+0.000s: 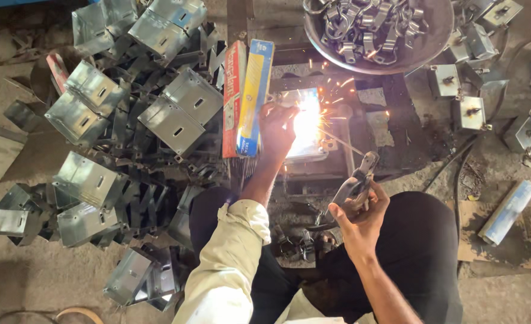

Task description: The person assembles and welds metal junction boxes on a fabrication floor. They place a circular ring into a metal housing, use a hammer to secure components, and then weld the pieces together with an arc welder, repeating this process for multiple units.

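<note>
— While sparks are flying at the centre of the frame, we are pressing our left hand point(275, 133) against the bright workpiece point(306, 126); whether its fingers are closing round anything we cannot tell through the glare.

— And our right hand point(361, 213) is wrapping its grip tight round the electrode holder point(355, 186), lower and to the right of the glow.

— The welding rod point(340, 143) is running from the holder up and left, its long axis slanting toward the workpiece, which is lying up-left of that grip.

— So the left hand is sitting nearer the piece. Folded metal brackets point(181, 111) are piling up at the left, rod packets point(247, 96) are lying just beside our left hand, and a bowl of clamps point(428, 42) is standing at the top.
</note>
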